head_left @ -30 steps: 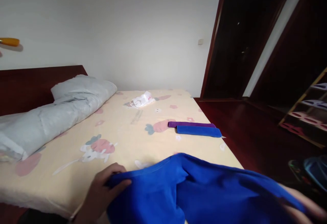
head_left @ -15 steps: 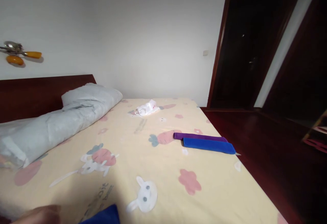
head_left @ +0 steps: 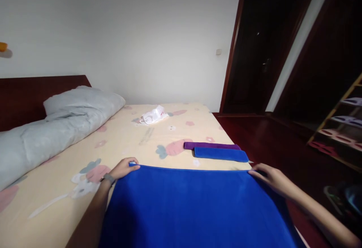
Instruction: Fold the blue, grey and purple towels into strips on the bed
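Note:
A large blue towel (head_left: 195, 206) lies spread flat on the bed's yellow cartoon-print sheet (head_left: 135, 146), right in front of me. My left hand (head_left: 123, 168) pinches its far left corner, fingers closed on the cloth. My right hand (head_left: 272, 178) grips the far right corner at the bed's edge. Beyond the towel's far edge lie a folded blue towel (head_left: 221, 154) and a folded purple towel (head_left: 212, 146), side by side.
A rolled grey quilt (head_left: 53, 123) lies along the dark wooden headboard (head_left: 25, 97) at the left. A white plastic bag (head_left: 152, 115) sits near the far end. Dark wood floor, a dark door (head_left: 254, 51) and a shoe rack (head_left: 342, 123) are at the right.
The blue towel, bunched in my hands a second ago and nearly out of view half a second ago, now lies spread flat with both hands on its far corners.

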Demonstrator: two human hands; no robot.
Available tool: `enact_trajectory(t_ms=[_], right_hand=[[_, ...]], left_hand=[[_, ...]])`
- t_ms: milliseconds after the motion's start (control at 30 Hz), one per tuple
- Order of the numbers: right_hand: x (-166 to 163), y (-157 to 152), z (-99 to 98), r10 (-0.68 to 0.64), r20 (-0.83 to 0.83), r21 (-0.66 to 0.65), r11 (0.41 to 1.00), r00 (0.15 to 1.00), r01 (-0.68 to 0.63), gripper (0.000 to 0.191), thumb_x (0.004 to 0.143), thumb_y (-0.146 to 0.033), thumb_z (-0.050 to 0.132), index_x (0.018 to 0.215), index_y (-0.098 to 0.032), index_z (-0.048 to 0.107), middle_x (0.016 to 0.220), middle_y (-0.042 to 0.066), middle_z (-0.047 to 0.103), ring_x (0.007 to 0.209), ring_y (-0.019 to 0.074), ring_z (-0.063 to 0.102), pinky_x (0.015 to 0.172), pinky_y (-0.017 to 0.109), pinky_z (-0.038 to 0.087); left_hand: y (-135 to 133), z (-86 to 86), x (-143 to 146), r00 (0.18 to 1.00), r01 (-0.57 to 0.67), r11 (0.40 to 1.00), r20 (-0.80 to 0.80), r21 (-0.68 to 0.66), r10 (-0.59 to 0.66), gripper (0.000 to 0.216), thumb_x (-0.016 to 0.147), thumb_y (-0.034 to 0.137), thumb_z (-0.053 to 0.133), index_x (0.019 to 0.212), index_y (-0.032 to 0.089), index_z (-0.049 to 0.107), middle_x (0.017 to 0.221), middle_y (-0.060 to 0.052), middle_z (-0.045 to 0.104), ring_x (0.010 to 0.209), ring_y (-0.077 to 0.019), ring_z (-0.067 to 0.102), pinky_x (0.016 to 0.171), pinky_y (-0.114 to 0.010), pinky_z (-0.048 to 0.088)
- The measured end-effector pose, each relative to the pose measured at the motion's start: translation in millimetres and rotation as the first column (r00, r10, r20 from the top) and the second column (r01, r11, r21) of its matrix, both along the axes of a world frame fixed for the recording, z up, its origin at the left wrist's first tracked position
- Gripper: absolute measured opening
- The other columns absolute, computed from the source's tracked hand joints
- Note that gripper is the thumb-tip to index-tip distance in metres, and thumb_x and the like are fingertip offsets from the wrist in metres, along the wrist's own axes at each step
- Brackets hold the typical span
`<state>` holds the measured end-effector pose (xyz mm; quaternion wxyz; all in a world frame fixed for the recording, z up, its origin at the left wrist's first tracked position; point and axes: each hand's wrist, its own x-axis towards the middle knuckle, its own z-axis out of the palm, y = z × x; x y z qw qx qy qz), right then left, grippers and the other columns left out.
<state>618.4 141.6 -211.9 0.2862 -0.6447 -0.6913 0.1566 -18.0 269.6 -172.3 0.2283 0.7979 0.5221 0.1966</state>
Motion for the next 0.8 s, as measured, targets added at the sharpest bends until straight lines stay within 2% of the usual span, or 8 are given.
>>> enact_trajectory(t_ms=[133,300,400,533,600,667,733,800], right_hand=[[5.1,53.8,-60.8,-0.061,0.126,0.055,0.997,0.99,0.054,0.05,0.092,-0.065,0.039,0.092,-0.025,0.07,0.102,0.009,0.071,0.095,0.0277,0.067,0.085,0.039,0.053],[8.1,64.2,-117.0,-0.29,0.225,0.1,0.957,0.93,0.274,0.046,0.098,-0.052,0.028,0.111,-0.026,0.064,0.113,0.01,0.068,0.105,0.0298,0.065,0.085,0.043,0.052],[1.5,60.1,-119.4,-0.339,0.242,0.138,0.939,0.909,0.314,0.047,0.1,-0.053,0.026,0.115,-0.026,0.061,0.118,0.01,0.065,0.104,0.0286,0.065,0.084,0.041,0.053],[-10.5,59.5,-96.1,-0.395,0.213,0.059,0.918,0.894,0.391,0.052,0.099,-0.058,0.022,0.124,-0.027,0.057,0.129,0.01,0.06,0.103,0.029,0.066,0.077,0.038,0.054],[-12.1,52.3,-85.1,-0.435,0.146,0.028,0.899,0.888,0.436,0.055,0.098,-0.061,0.024,0.129,-0.025,0.052,0.133,0.012,0.059,0.11,0.0312,0.065,0.082,0.04,0.054],[-10.8,29.3,-82.1,-0.481,0.072,0.002,0.876,0.874,0.482,0.06,0.095,-0.063,0.029,0.132,-0.021,0.048,0.132,0.016,0.061,0.115,0.0337,0.063,0.087,0.042,0.054],[-10.0,-13.6,-90.4,-0.53,0.005,-0.053,0.846,0.848,0.53,0.066,0.089,-0.068,0.037,0.132,-0.019,0.047,0.127,0.018,0.064,0.114,0.0354,0.065,0.088,0.043,0.055],[-12.6,-71.0,-108.5,-0.575,-0.088,-0.12,0.817,0.813,0.564,0.069,0.082,-0.073,0.044,0.129,-0.023,0.049,0.122,0.015,0.069,0.11,0.0358,0.068,0.088,0.045,0.057]], left_hand=[[47.8,-45.4,16.7,0.979,-0.121,0.991,-0.156,0.054,0.128,0.029,0.08,0.051,0.058,0.084,0.024,0.069,0.093,-0.001,0.077,0.093,-0.0228,0.068,0.088,-0.031,0.05],[53.5,-92.3,33.6,0.93,-0.238,0.953,-0.239,0.187,0.279,0.028,0.09,0.042,0.047,0.093,0.024,0.068,0.108,-0.008,0.074,0.111,-0.0301,0.061,0.1,-0.044,0.041],[49.6,-106.9,38.6,0.901,-0.211,0.887,-0.27,0.41,0.339,0.036,0.098,0.037,0.035,0.102,0.021,0.067,0.111,-0.011,0.072,0.113,-0.0298,0.06,0.1,-0.045,0.041],[37.8,-92.4,48.9,0.89,-0.116,0.784,-0.287,0.61,0.355,0.04,0.1,0.033,0.034,0.115,0.013,0.066,0.12,-0.017,0.069,0.117,-0.0312,0.06,0.101,-0.045,0.043],[11.5,-84.6,59.1,0.906,-0.067,0.788,-0.294,0.612,0.305,0.041,0.1,0.034,0.037,0.117,0.011,0.066,0.123,-0.019,0.068,0.118,-0.0341,0.061,0.101,-0.049,0.046],[-35.7,-92.1,72.9,0.936,0.022,0.827,-0.303,0.562,0.181,0.04,0.098,0.04,0.041,0.117,0.017,0.068,0.12,-0.016,0.07,0.113,-0.0348,0.064,0.098,-0.05,0.051],[-97.2,-120.1,90.5,0.956,0.164,0.849,-0.293,0.503,-0.011,0.039,0.094,0.051,0.047,0.127,0.036,0.063,0.124,-0.007,0.07,0.115,-0.0311,0.065,0.1,-0.045,0.055],[-157.6,-160.5,112.1,0.907,0.402,0.79,-0.319,0.462,-0.275,0.049,0.092,0.049,0.05,0.14,0.046,0.051,0.116,-0.004,0.074,0.102,-0.0292,0.071,0.083,-0.042,0.064]])
